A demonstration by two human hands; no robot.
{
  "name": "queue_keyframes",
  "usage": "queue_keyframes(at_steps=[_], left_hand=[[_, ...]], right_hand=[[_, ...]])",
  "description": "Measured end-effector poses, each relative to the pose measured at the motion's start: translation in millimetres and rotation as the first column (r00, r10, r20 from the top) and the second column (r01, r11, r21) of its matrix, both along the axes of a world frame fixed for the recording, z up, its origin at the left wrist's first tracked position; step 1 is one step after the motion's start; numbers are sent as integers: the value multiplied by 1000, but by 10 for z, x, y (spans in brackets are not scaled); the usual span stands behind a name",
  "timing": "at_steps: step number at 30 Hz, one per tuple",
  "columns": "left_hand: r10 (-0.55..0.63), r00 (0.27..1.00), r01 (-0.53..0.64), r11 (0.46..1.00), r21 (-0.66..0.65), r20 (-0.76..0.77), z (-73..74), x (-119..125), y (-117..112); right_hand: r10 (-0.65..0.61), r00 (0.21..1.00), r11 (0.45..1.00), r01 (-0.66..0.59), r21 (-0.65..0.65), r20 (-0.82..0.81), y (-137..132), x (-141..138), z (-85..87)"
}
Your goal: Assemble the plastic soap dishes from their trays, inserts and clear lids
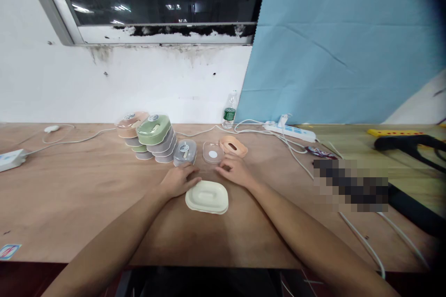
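Observation:
My left hand (178, 180) rests on the table with thumb and fingers apart, between a cream oval lid-like piece (207, 196) and a small grey lidded box (185, 152). Its thumb lies at the cream piece's upper left edge; whether they touch I cannot tell. My right hand (236, 171) lies on the table with loosely bent fingers apart, nothing visible in them. Just beyond it are a clear plastic piece with a white round sticker (212, 153) and an orange lid with a dark slot (234, 146).
Stacked lidded boxes, green-topped (154, 130) and orange-topped (131, 123), stand at the back left. A water bottle (229, 113) stands by the wall. A white power strip (291, 132) with trailing cables lies behind on the right. A blurred dark object (351, 185) lies further right.

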State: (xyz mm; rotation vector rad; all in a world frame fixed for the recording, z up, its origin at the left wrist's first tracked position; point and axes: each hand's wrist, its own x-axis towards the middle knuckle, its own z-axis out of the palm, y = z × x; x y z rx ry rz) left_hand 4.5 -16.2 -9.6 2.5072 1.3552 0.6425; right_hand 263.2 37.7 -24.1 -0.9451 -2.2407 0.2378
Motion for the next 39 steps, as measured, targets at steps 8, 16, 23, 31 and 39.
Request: queue_keyframes(at_steps=[8,16,23,31,39], left_hand=[[-228,973,229,972,-52,31,87,-20,-29],[-290,956,284,950,-126,-34,88,45,-77],[-255,964,246,961,-124,-69,37,31,-59],[23,996,-26,999,-27,-88,50,44,-51],[207,962,-220,974,52,179,-51,20,-21]], right_hand=[[-485,870,872,488,24,-87,436,453,-164],[-549,834,833,551,-55,53,467,448,-258],[-526,850,850,525,-47,-17,524,472,-304],[-423,791,881,473,3,-442,331,387,-121],[14,916,973,79,216,-400,7,73,-114]])
